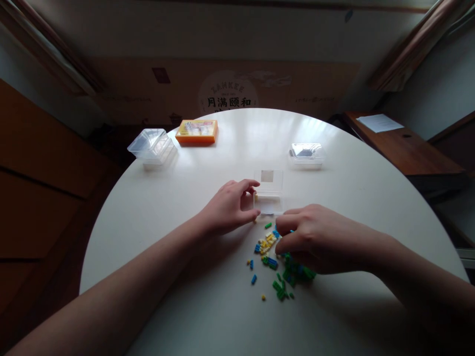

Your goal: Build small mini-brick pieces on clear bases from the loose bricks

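A small clear plastic box [268, 198] with its lid open stands at the middle of the round white table [185, 207]. My left hand [230, 207] grips the box's left side between thumb and fingers. Just in front of the box lies a pile of tiny green, blue and yellow bricks [276, 262]. My right hand [319, 237] rests over the right part of the pile, fingers curled and pinched together above the bricks; what they hold is too small to make out.
An orange box [196, 132] lies at the back of the table. A clear lidded container [153, 146] stands at the back left, another clear container [307, 155] at the back right. A brown desk with a paper [378, 122] stands to the right.
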Action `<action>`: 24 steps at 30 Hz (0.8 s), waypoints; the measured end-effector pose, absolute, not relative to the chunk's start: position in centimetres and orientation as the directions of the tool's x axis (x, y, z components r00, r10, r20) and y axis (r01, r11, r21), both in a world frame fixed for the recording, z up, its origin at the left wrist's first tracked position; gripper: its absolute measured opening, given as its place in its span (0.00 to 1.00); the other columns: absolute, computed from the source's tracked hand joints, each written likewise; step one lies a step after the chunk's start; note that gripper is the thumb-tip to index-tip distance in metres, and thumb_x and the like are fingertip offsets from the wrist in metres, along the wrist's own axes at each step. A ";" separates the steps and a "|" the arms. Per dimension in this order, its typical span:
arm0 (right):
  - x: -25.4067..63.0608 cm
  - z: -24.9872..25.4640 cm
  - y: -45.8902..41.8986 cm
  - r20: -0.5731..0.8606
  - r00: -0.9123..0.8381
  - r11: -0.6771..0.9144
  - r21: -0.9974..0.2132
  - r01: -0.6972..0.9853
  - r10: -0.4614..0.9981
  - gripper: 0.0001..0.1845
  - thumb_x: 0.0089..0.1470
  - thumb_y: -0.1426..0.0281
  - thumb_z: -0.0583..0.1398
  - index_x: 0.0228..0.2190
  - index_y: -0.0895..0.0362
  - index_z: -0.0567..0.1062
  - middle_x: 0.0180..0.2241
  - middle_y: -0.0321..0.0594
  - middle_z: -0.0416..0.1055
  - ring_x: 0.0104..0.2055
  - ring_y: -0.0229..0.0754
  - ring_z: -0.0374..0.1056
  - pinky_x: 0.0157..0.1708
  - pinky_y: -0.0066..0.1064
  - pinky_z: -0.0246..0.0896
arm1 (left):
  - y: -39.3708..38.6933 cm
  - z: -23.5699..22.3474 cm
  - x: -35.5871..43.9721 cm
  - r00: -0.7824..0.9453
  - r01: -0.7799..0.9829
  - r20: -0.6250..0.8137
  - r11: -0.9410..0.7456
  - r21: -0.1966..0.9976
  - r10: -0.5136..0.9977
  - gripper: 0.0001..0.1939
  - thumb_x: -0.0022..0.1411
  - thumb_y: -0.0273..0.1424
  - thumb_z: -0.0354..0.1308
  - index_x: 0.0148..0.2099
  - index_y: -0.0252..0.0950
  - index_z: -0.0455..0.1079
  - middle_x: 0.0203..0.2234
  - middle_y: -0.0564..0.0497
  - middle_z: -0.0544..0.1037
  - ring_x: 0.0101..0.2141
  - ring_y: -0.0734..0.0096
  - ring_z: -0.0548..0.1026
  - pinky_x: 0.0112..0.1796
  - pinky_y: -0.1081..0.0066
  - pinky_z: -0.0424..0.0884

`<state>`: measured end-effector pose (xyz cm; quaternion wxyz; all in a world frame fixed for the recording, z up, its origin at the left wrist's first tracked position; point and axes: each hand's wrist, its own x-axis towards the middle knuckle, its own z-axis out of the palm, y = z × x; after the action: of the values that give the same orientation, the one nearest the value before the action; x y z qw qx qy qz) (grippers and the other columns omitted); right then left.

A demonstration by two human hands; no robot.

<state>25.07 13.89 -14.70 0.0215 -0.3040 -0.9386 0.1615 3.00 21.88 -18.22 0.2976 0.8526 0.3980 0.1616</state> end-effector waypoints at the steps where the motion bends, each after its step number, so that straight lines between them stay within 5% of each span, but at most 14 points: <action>1: 25.1 -14.7 13.9 -0.046 -0.810 0.762 -0.313 0.567 0.584 0.09 0.57 0.73 0.57 0.30 0.52 0.77 0.29 0.35 0.66 0.29 0.34 0.56 0.29 0.29 0.43 | 21.9 -18.2 3.0 0.633 0.584 0.034 -0.506 0.635 0.773 0.29 0.53 0.34 0.64 0.57 0.38 0.66 0.44 0.48 0.77 0.46 0.57 0.72 0.50 0.58 0.69; 7: 24.5 -15.8 13.7 0.011 -0.820 0.789 -0.280 0.546 0.572 0.10 0.59 0.70 0.56 0.38 0.49 0.77 0.31 0.35 0.67 0.30 0.35 0.56 0.28 0.30 0.41 | 21.9 -18.3 2.9 0.634 0.586 0.025 -0.501 0.637 0.773 0.30 0.53 0.35 0.64 0.58 0.38 0.65 0.46 0.48 0.77 0.49 0.56 0.71 0.50 0.58 0.68; 24: 25.1 -14.7 13.8 -0.128 -0.795 0.721 -0.353 0.596 0.593 0.08 0.53 0.74 0.57 0.23 0.57 0.68 0.27 0.32 0.67 0.30 0.33 0.57 0.30 0.28 0.47 | 21.0 -18.5 3.3 0.669 0.556 0.070 -0.560 0.614 0.740 0.28 0.52 0.38 0.66 0.54 0.39 0.67 0.43 0.48 0.78 0.47 0.56 0.72 0.53 0.54 0.64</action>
<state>25.14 13.79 -14.68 -0.0029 -0.3204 -0.9277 0.1915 3.25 21.04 -18.48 0.2841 0.8681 0.3732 0.1624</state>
